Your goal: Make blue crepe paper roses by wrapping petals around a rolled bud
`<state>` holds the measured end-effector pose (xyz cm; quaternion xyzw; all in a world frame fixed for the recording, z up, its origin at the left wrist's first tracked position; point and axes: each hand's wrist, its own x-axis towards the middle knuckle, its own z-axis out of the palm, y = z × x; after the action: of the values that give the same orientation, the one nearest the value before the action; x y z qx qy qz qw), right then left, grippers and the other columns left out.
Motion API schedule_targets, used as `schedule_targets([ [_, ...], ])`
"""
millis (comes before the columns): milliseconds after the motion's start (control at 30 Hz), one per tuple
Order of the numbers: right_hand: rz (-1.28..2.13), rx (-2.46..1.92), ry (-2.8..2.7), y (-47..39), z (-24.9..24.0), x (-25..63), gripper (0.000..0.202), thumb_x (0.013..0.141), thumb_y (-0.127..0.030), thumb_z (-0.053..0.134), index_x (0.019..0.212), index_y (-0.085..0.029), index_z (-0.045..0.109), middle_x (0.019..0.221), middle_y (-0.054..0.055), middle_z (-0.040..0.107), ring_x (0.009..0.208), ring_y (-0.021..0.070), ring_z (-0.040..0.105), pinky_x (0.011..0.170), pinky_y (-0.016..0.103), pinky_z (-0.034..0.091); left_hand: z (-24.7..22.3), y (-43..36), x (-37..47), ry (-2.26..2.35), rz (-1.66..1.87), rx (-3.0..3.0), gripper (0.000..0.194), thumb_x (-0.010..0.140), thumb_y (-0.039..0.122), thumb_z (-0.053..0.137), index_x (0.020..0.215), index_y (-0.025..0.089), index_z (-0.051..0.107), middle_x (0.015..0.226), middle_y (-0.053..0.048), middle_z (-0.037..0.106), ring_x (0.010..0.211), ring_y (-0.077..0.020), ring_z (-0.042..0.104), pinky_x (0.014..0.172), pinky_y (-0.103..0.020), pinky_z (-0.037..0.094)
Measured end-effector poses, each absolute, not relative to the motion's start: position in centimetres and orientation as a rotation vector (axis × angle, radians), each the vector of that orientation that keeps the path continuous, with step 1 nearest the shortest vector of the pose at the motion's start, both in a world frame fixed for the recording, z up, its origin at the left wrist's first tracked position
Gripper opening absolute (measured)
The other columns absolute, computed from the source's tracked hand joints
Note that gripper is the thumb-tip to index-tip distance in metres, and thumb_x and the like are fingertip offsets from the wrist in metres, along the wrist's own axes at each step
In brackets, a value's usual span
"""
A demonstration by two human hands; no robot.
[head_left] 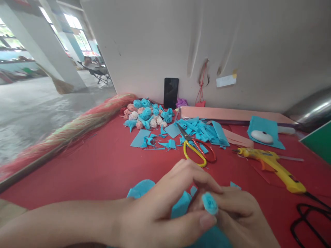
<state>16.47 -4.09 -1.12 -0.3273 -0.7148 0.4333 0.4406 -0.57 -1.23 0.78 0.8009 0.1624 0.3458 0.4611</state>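
A small rolled blue crepe-paper flower [210,203] sits pinched between my two hands, low in the head view. My left hand [165,199] reaches across from the left, its thumb pressed against the flower's near side and its fingers bent over the top. From the right, my right hand [240,213] closes on the flower's lower part, its fingertips partly hidden. Blue crepe paper [142,187] shows behind and beneath my hands. Just beyond them lie scissors [192,143] with one yellow and one red handle, their blades resting among blue paper scraps [199,129].
Blue, pink and white paper flowers [147,115] are heaped at the back, beside an upright black phone [171,92]. A yellow glue gun [274,168] with a black cord lies right. A white mouse-shaped object [261,136] rests on blue paper. A person [90,63] reclines far left.
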Motion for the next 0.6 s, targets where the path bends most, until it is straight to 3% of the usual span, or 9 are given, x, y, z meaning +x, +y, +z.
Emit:
schedule_targets([
  [133,0.607,-0.690,-1.804,-3.9,-1.8,16.6,0.011,0.085,-0.019,0.059,0.083,-0.023,0.069,0.060,-0.001,0.064,0.052,0.0128,0.061,0.052,0.021,0.052,1.3,-0.9,-0.5,0.390,0.969,2.039,0.020,0.082,0.013,0.057,0.101,0.015,0.052,0.089,-0.005,0.052,0.086,-0.0151,0.050,0.080,-0.027,0.047],
  [267,0.434,-0.733,-1.733,-4.2,-2.1,16.8,0.021,0.082,-0.016,0.062,0.098,-0.027,0.068,0.073,0.002,0.070,0.061,0.0164,0.065,0.055,0.025,0.054,1.5,-0.6,-0.7,0.344,1.085,2.102,0.019,0.079,0.009,0.060,0.096,0.015,0.054,0.083,-0.004,0.053,0.082,-0.0146,0.051,0.080,-0.027,0.047],
  [367,0.387,-0.626,-1.899,-4.1,-1.7,16.9,0.025,0.084,-0.013,0.059,0.104,-0.026,0.066,0.071,0.004,0.071,0.063,0.0169,0.066,0.057,0.026,0.054,1.8,-0.2,-0.9,0.269,1.068,2.143,0.016,0.077,0.008,0.060,0.092,0.015,0.056,0.079,-0.004,0.054,0.079,-0.0148,0.053,0.082,-0.029,0.047],
  [533,0.428,-0.606,-1.953,-3.9,-0.9,16.8,0.012,0.088,-0.017,0.056,0.091,-0.021,0.066,0.063,0.003,0.067,0.055,0.0150,0.062,0.055,0.027,0.051,2.7,0.6,-1.1,0.169,0.961,2.183,0.012,0.073,0.007,0.065,0.083,0.013,0.060,0.076,-0.003,0.053,0.075,-0.0128,0.054,0.081,-0.028,0.047],
  [600,0.430,-0.619,-1.986,-3.9,-0.6,16.9,0.016,0.089,-0.018,0.054,0.079,-0.020,0.066,0.055,0.001,0.062,0.049,0.0126,0.057,0.049,0.024,0.048,3.0,0.7,-1.2,0.143,0.921,2.205,0.014,0.070,0.004,0.067,0.080,0.012,0.061,0.076,-0.003,0.054,0.075,-0.0126,0.054,0.082,-0.027,0.047],
])
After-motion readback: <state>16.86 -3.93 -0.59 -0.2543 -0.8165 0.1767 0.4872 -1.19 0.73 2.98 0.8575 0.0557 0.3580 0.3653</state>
